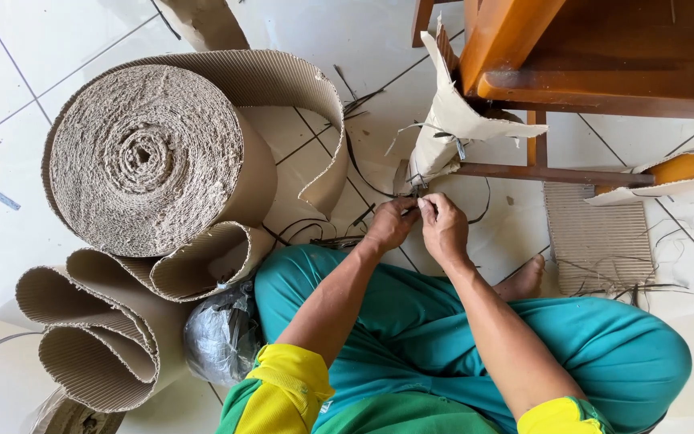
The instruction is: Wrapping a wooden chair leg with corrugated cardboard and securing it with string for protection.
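Left hand (391, 223): pinching strap (416, 190), just below wrapped chair leg (443, 137)
Right hand (443, 227): pinching same strap, touching left hand

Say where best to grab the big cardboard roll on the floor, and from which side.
Probably with both hands around the curved outer wall of the roll, coming from above. It stands on end with its coiled face up, too wide for one hand's fingers. Its loose tail curls off to the right, so gripping there would only unwind it.

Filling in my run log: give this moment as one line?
left hand: pinching thin strap | right hand: pinching same strap | at: paper-wrapped chair leg | nearby: corrugated cardboard roll
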